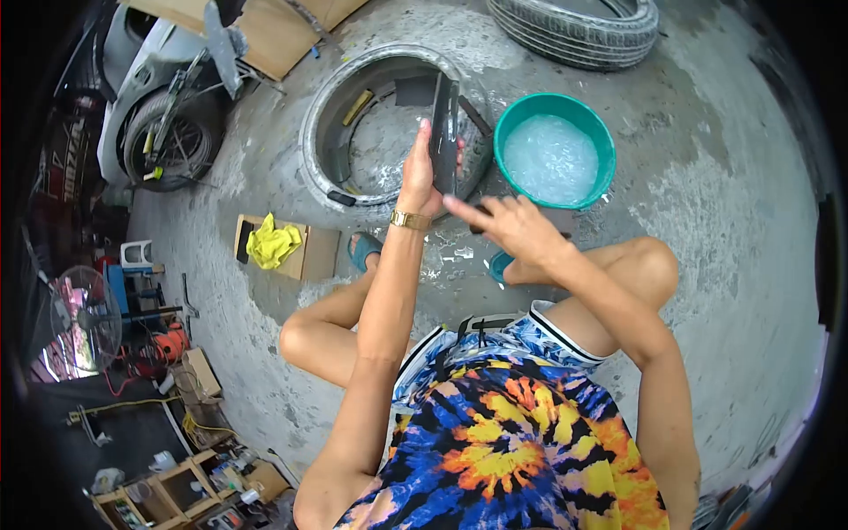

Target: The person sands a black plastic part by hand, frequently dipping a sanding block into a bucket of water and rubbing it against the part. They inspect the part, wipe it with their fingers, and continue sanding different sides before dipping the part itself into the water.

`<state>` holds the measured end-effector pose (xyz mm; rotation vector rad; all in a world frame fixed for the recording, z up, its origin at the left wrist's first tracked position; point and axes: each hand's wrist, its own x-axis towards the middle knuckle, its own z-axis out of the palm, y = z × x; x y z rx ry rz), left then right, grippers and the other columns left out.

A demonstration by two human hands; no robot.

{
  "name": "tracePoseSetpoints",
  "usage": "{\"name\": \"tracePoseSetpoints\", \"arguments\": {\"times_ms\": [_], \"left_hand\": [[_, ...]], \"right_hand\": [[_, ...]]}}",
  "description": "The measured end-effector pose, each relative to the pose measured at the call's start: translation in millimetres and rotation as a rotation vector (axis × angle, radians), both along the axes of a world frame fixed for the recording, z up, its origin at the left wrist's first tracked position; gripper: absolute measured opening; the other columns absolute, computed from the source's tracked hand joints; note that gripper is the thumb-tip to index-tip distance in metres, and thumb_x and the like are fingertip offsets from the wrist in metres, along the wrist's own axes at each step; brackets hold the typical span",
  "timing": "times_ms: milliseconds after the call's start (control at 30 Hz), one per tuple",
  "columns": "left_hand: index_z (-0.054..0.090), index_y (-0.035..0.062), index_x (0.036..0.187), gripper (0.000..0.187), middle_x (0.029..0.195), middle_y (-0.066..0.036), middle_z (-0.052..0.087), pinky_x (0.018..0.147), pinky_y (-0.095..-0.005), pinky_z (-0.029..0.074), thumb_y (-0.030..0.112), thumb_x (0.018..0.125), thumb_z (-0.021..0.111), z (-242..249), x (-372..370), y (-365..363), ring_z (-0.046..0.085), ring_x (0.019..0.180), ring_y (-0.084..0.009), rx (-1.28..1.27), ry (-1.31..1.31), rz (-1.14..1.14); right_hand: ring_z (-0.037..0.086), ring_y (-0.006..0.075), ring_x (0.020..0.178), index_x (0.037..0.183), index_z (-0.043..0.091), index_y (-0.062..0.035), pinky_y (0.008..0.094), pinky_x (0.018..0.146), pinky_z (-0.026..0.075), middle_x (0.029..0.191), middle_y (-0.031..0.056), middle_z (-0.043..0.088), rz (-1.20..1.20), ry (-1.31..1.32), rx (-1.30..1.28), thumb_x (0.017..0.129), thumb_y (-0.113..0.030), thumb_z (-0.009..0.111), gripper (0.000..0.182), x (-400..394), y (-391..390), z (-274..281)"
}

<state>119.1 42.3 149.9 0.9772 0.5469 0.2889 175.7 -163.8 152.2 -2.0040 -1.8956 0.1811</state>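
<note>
My left hand, with a gold watch on its wrist, grips a black smartphone and holds it up at a steep angle. Its screen is seen nearly edge-on. My right hand is just beside the phone's lower end, index finger stretched toward it and the other fingers loosely bent. Behind the phone a wet tyre lies on its side on the floor. A yellowish block and a dark pad show inside it.
A teal basin of cloudy water stands right of the tyre. Another tyre lies at the back. Left of my foot, a wooden box bears a yellow cloth. A fan, a car wheel and cluttered shelves line the left.
</note>
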Motion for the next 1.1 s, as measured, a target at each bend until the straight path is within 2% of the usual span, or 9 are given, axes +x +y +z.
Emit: {"name": "tracePoseSetpoints", "arguments": {"times_ms": [100, 167, 267, 500, 600, 800, 933, 1000, 1100], "left_hand": [[0.058, -0.0002, 0.118, 0.064, 0.101, -0.014, 0.067, 0.072, -0.0336, 0.058, 0.056, 0.104, 0.031, -15.4, -25.1, 20.0, 0.066, 0.083, -0.0198, 0.067, -0.165, 0.1], [0.056, -0.0006, 0.122, 0.066, 0.106, -0.015, 0.066, 0.075, -0.0356, 0.059, 0.057, 0.104, 0.031, 1.1, -53.3, 19.9, 0.067, 0.089, -0.0222, 0.128, -0.242, 0.171], [0.051, -0.0013, 0.129, 0.071, 0.118, -0.018, 0.062, 0.084, -0.0407, 0.06, 0.06, 0.102, 0.029, 9.3, -82.5, 19.9, 0.066, 0.105, -0.0287, 0.206, -0.309, 0.227], [0.052, -0.0025, 0.126, 0.072, 0.122, -0.018, 0.06, 0.09, -0.041, 0.057, 0.061, 0.101, 0.032, 13.5, -123.1, 23.7, 0.062, 0.113, -0.0308, 0.201, -0.375, 0.309], [0.052, -0.0008, 0.127, 0.065, 0.123, -0.016, 0.06, 0.092, -0.0406, 0.056, 0.057, 0.103, 0.034, 10.3, -133.0, 26.4, 0.063, 0.112, -0.0278, 0.218, -0.408, 0.38], [0.047, 0.0027, 0.137, 0.061, 0.139, -0.017, 0.054, 0.097, -0.0384, 0.05, 0.053, 0.105, 0.033, 3.7, -147.1, 43.3, 0.058, 0.121, -0.0266, 0.365, -0.286, 0.522], [0.055, 0.0017, 0.126, 0.061, 0.123, -0.014, 0.063, 0.091, -0.0343, 0.051, 0.054, 0.105, 0.031, -13.9, -156.7, 63.1, 0.063, 0.104, -0.0203, 0.302, -0.222, 0.499], [0.058, 0.0017, 0.122, 0.062, 0.115, -0.013, 0.065, 0.087, -0.032, 0.051, 0.054, 0.106, 0.03, -25.9, -159.2, 72.7, 0.064, 0.097, -0.0175, 0.275, -0.203, 0.462], [0.062, 0.004, 0.114, 0.059, 0.102, -0.007, 0.067, 0.076, -0.0264, 0.047, 0.052, 0.106, 0.029, -32.6, -153.9, 86.4, 0.06, 0.085, -0.0113, 0.334, -0.087, 0.445]], "right_hand": [[0.064, 0.0375, 0.089, 0.152, 0.035, -0.0187, 0.0431, 0.079, 0.052, 0.109, 0.0166, 0.063, 0.091, 0.062, -0.103, 0.075, 0.0, 0.071, 0.087, -7.4, -2.0, -7.2], [0.063, 0.0368, 0.104, 0.131, 0.055, -0.0118, 0.0448, 0.086, 0.051, 0.113, 0.0168, 0.064, 0.048, 0.336, 0.057, 0.08, -0.008, 0.073, 0.054, 27.0, 6.6, -22.3], [0.064, 0.0342, 0.104, 0.113, 0.058, -0.0046, 0.0413, 0.088, 0.052, 0.11, 0.0122, 0.068, -0.034, 0.366, 0.141, 0.081, -0.009, 0.075, 0.036, 65.8, 14.6, 20.2], [0.062, 0.0185, 0.097, 0.117, 0.058, -0.0063, 0.0324, 0.087, 0.05, 0.105, 0.0115, 0.066, -0.295, 0.481, 0.264, 0.087, -0.016, 0.075, 0.036, 103.6, 48.8, 102.4], [0.054, 0.0098, 0.092, 0.115, 0.06, -0.0052, 0.0247, 0.082, 0.046, 0.099, 0.0012, 0.057, -0.191, 0.775, 0.323, 0.085, -0.014, 0.076, 0.035, 98.2, 77.7, 84.3], [0.055, 0.0086, 0.095, 0.115, 0.061, -0.0057, 0.0242, 0.086, 0.046, 0.101, -0.001, 0.058, -0.116, 1.124, 0.145, 0.085, -0.007, 0.076, 0.034, 44.4, 121.2, -3.3], [0.063, 0.0196, 0.106, 0.121, 0.058, -0.0054, 0.033, 0.092, 0.05, 0.111, 0.011, 0.067, -0.051, 1.024, -0.047, 0.084, -0.009, 0.077, 0.041, 24.3, 133.1, -58.7], [0.065, 0.0328, 0.112, 0.148, 0.038, -0.0169, 0.0416, 0.094, 0.05, 0.116, 0.0205, 0.067, 0.098, 0.709, -0.235, 0.08, -0.008, 0.078, 0.08, 13.2, 140.6, -34.4], [0.064, 0.0424, 0.101, 0.158, 0.019, -0.0243, 0.0473, 0.087, 0.051, 0.111, 0.0204, 0.067, 0.34, 0.332, -0.125, 0.076, -0.009, 0.079, 0.102, 0.4, 177.7, -5.6]]}}
